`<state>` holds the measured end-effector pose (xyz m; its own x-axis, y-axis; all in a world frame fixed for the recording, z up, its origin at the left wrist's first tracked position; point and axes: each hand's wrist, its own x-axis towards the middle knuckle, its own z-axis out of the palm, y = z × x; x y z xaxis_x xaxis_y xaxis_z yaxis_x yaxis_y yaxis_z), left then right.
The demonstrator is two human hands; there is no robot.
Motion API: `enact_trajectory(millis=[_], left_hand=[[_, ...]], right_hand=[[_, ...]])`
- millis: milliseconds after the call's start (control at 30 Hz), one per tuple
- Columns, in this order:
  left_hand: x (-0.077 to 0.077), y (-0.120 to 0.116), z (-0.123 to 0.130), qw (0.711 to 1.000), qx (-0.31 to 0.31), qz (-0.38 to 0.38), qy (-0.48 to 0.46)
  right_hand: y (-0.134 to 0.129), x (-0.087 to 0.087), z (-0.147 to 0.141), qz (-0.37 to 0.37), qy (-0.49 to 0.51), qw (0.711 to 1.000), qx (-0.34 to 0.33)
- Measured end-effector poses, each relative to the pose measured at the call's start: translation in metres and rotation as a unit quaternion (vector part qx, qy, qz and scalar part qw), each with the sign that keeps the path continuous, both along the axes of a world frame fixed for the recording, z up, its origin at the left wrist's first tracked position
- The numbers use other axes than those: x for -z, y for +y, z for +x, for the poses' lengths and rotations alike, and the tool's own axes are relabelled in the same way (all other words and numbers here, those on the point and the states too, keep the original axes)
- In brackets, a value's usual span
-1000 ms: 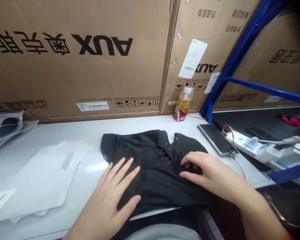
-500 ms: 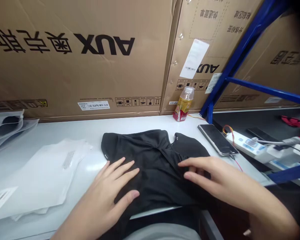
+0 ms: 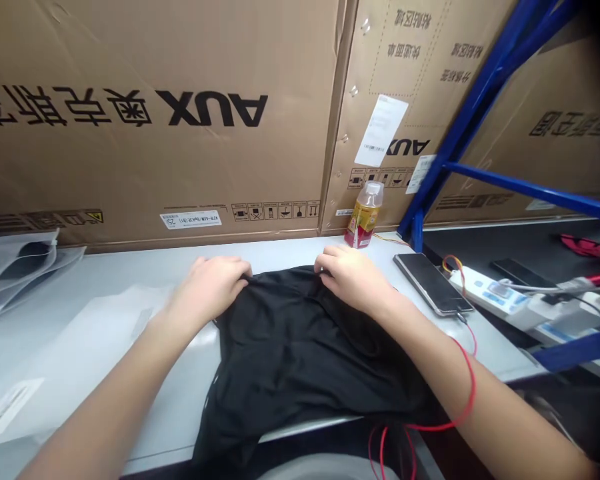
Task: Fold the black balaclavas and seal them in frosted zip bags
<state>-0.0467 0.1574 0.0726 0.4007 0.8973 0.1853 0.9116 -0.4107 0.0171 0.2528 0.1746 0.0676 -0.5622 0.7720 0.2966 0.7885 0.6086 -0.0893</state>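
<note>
A black garment (image 3: 285,347) lies on the white table in front of me, its near side hanging over the front edge. My left hand (image 3: 217,283) pinches its far left corner, thumb and fingers together. At the far edge on the right, my right hand (image 3: 347,273) grips the cloth with bent fingers. The fabric between the two hands is fairly taut along the top, with loose folds lower down. Which kind of garment it is, I cannot tell. Part of its right side is hidden under my right forearm.
Clear plastic bags (image 3: 90,347) lie at the left. A drink bottle (image 3: 363,217) stands by large cardboard boxes (image 3: 155,160) at the back. To the right are a phone (image 3: 433,283) on a red cable, a power strip (image 3: 487,290) and a blue metal frame (image 3: 473,113).
Both hands have moved away from me to the garment's far edge. The left was lying flat on the cloth; now both grip it. The collar-like opening at the far right is covered.
</note>
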Motion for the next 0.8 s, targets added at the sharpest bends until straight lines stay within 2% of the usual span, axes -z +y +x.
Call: enact_trajectory(millis=[100,167,300,367,500,667,800], left_hand=[[-0.006,-0.027,0.001,0.999,0.01,0.038,0.002],[-0.007,-0.045,-0.001,0.998,0.043,0.036,0.006],[-0.003,-0.069,-0.012,0.99,0.133,-0.036,0.014],[0.001,-0.08,-0.019,0.989,0.134,-0.059,-0.004],[0.011,-0.113,-0.026,0.995,0.092,-0.02,-0.042],[0.031,-0.157,-0.03,0.986,0.154,-0.064,0.019],[0.041,-0.164,-0.03,0.986,0.16,-0.037,-0.001]], right_hand=[[-0.016,-0.002,0.01,0.003,0.026,1.0,-0.009],[-0.029,-0.001,0.018,-0.02,0.041,0.998,-0.047],[-0.052,0.004,0.035,-0.096,0.055,0.987,-0.118],[-0.064,0.006,0.045,-0.118,0.072,0.985,-0.104],[-0.101,0.01,0.079,-0.149,0.123,0.98,-0.04],[-0.149,0.028,0.128,-0.186,0.059,0.981,0.015],[-0.16,0.039,0.139,-0.188,0.062,0.979,0.04]])
